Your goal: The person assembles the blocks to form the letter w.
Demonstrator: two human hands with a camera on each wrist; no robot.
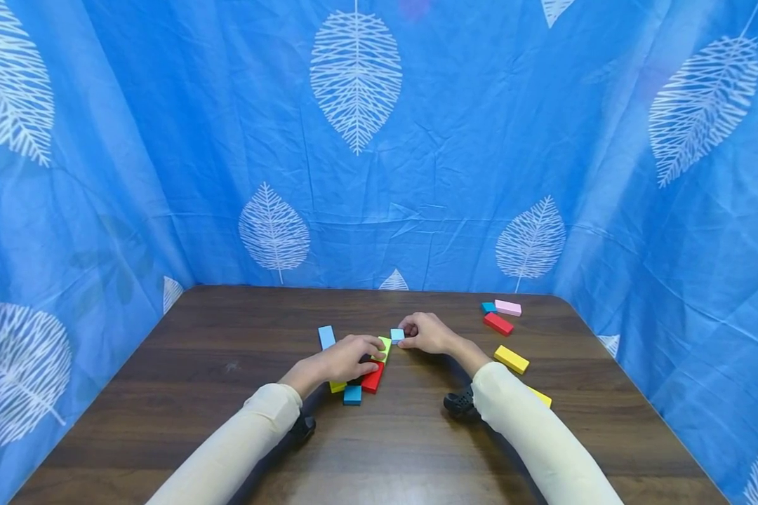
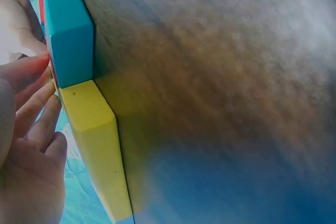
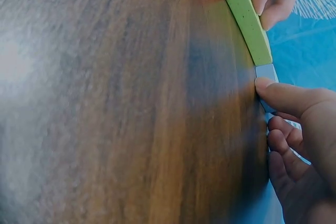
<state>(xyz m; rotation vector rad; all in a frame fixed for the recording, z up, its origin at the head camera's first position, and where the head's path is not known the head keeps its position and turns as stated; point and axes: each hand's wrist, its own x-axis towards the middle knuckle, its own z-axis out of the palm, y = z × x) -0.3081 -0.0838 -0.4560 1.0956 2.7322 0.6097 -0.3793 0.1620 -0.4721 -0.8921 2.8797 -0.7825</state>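
My right hand [image 1: 431,333] pinches a small light blue block [image 1: 397,334] between thumb and fingers, at the far end of a lime green block [image 1: 386,344]. In the right wrist view this light blue block [image 3: 265,71] meets the end of the green block [image 3: 251,30]. Reaching over the blocks, my left hand [image 1: 341,358] touches the green block with its fingers, its thumb by the red block [image 1: 373,379]. A teal block [image 2: 71,35] and a yellow block [image 2: 100,140] adjoin at a corner in the left wrist view. Another light blue block [image 1: 326,337] extends beyond the yellow one, partly hidden by my hand.
Toward the right of the brown wooden table [image 1: 227,337] lie a pink block [image 1: 508,307], a teal block [image 1: 488,307], a red block [image 1: 498,323] and a yellow block [image 1: 512,358]. Another yellow block [image 1: 540,397] is partly behind my right sleeve. Blue leaf-print curtains [image 1: 448,175] surround the table.
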